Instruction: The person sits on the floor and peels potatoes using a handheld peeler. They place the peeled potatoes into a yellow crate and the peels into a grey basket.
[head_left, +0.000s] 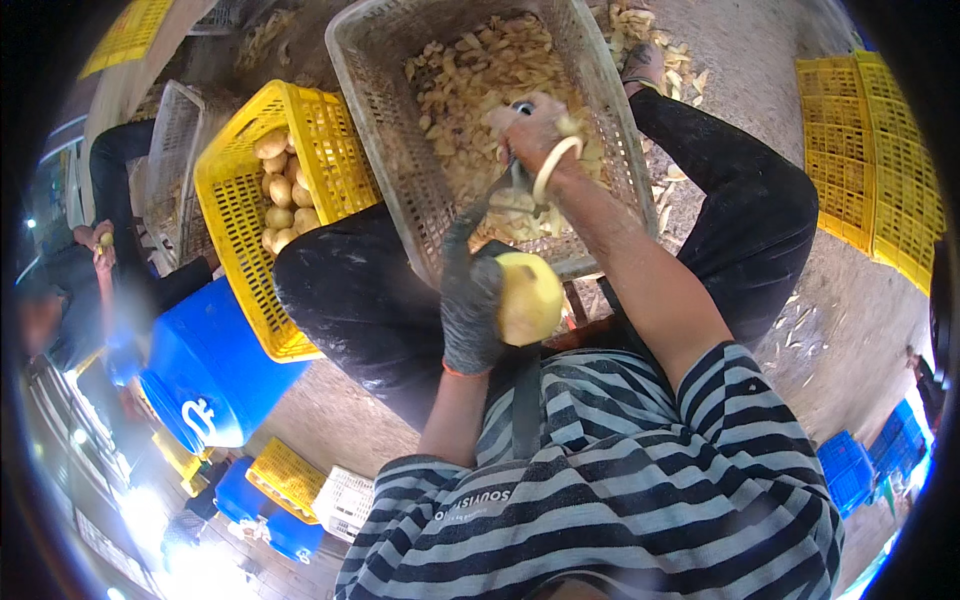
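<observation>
My left hand (470, 312), in a dark glove, is closed round a large peeled potato (530, 300) with a pale yellow surface, held just above my lap. Above it, my right hand (535, 132) is bare, smeared by motion and closed on a peeler (510, 188). The peeler's blade end is blurred, near the gloved thumb and apart from the potato as far as I can see. Beneath both hands stands a grey plastic crate (375, 130), with a thick layer of potato peelings (480, 85) inside.
A yellow crate (235, 225) of unpeeled potatoes (285, 190) stands left of my knee. Next to it is a blue barrel (225, 350). Yellow crates (860, 150) are stacked at the right. Peelings litter the floor. Another person (95, 270) sits at the far left.
</observation>
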